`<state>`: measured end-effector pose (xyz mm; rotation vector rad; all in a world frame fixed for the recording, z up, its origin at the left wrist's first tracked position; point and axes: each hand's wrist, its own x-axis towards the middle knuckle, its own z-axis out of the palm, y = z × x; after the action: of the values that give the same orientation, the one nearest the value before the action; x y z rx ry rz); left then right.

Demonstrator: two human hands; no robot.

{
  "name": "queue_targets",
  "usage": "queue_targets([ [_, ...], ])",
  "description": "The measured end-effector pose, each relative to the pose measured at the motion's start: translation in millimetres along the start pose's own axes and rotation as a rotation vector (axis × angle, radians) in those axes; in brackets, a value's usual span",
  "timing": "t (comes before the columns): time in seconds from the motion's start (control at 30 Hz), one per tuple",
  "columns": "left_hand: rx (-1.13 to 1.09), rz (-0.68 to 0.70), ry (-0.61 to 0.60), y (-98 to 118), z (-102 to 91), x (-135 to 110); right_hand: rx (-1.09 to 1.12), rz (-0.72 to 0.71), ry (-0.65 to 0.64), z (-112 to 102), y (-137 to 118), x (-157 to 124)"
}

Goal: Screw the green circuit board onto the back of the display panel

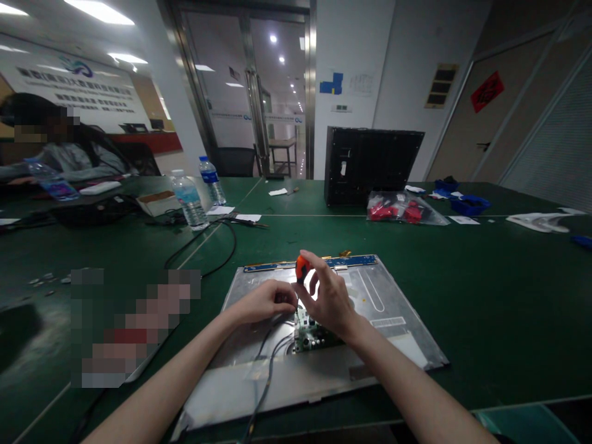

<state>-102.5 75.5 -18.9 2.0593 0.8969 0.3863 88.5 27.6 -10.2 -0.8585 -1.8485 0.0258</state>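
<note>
My right hand (330, 296) grips an upright screwdriver (301, 269) by its orange and black handle. Its shaft points down at the upper left part of a green circuit board (308, 338). Close beside the shaft, my left hand (266, 300) has its fingers curled together near the board's edge; whether they pinch the shaft or something small is hidden. The board sits on a flat silver metal panel (393, 302), which has a blue strip (365, 260) along its far edge. Dark cables (269, 370) run from the board's left side toward me.
Two water bottles (189, 200) stand beyond the panel at the left. At the back are a black monitor casing (370, 166), a plastic bag with red parts (398, 208) and blue trays (469, 205). A person (78, 145) sits at the far left. A blurred-out object (139, 333) lies left of the panel.
</note>
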Motion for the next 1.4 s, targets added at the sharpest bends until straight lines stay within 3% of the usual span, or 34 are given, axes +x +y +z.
queue_targets([
  [0.3, -0.024, 0.011, -0.014, 0.3, 0.9, -0.4, 0.043, 0.012, -0.076, 0.8, -0.4, 0.1],
  [1.4, -0.050, 0.014, 0.005, 2.4, 1.8, 0.2, -0.017, -0.012, -0.012, -0.3, -2.4, 0.5],
])
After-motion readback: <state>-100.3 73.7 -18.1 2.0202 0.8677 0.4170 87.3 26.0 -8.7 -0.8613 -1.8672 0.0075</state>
